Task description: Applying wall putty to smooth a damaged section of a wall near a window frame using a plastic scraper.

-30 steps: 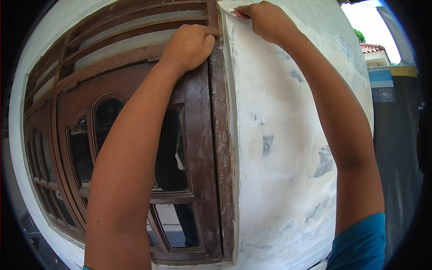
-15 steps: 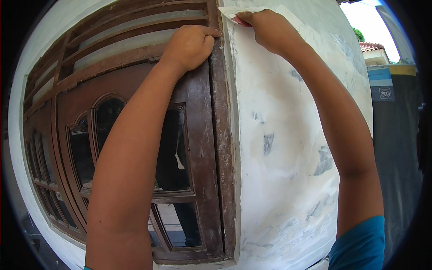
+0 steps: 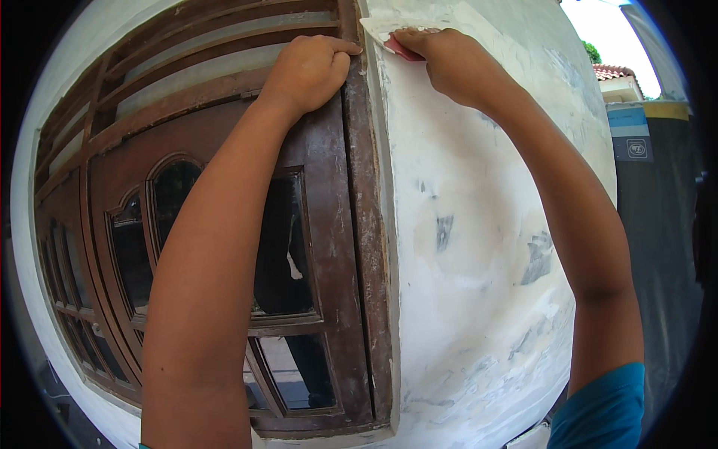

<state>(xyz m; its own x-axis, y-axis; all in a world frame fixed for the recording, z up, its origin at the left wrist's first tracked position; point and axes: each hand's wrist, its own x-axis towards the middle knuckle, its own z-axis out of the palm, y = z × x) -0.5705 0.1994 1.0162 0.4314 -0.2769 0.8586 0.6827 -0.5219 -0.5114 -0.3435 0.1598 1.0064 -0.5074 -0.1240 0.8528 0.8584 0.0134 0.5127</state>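
Below the right hand (image 3: pixel 449 63), the white plastered wall (image 3: pixel 486 247) runs bare and open. To its left, the brown window frame (image 3: pixel 366 224) juts at the edge, where the left hand (image 3: pixel 310 71) rests, blocking that side.

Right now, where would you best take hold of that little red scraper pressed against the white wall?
Probably by its red back end, coming from the right as the right hand does. The scraper's pale blade lies flat on the plastered wall beside the brown window frame, so only the rear part stands free for fingers. The left hand rests on that frame.
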